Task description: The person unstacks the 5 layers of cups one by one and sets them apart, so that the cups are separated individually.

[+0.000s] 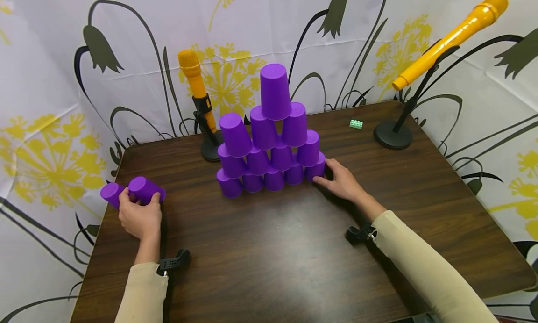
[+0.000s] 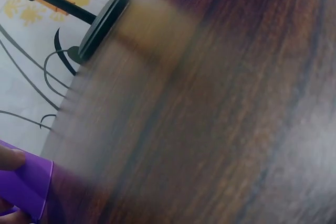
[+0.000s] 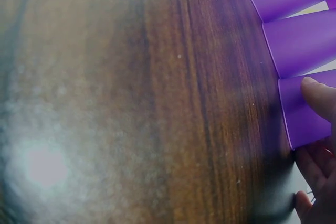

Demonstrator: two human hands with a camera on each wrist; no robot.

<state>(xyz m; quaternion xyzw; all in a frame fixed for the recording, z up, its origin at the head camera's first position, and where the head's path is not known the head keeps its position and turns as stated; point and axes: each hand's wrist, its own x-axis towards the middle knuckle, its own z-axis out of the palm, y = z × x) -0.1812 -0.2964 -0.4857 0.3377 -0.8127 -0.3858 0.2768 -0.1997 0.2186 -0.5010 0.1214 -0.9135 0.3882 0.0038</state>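
Upside-down purple cups (image 1: 274, 179) form a stacked pyramid at mid-table, with a single cup (image 1: 275, 91) on top. My right hand (image 1: 341, 179) grips the cup at the right end of the bottom row (image 1: 316, 168); in the right wrist view the thumb lies on this cup's side (image 3: 299, 114), the fingers beyond it. At the table's left, my left hand (image 1: 140, 216) holds a purple cup (image 1: 144, 190) tilted on its side, its rim to the right. Just left of it is another purple cup (image 1: 111, 194), partly hidden by the fingers.
Behind the pyramid's left side, an orange microphone (image 1: 194, 75) stands on a black stand (image 1: 210, 147). A second orange microphone (image 1: 454, 40) leans on a stand with a round base (image 1: 392, 135) at back right. A small green toy brick (image 1: 356, 124) lies near the back edge.
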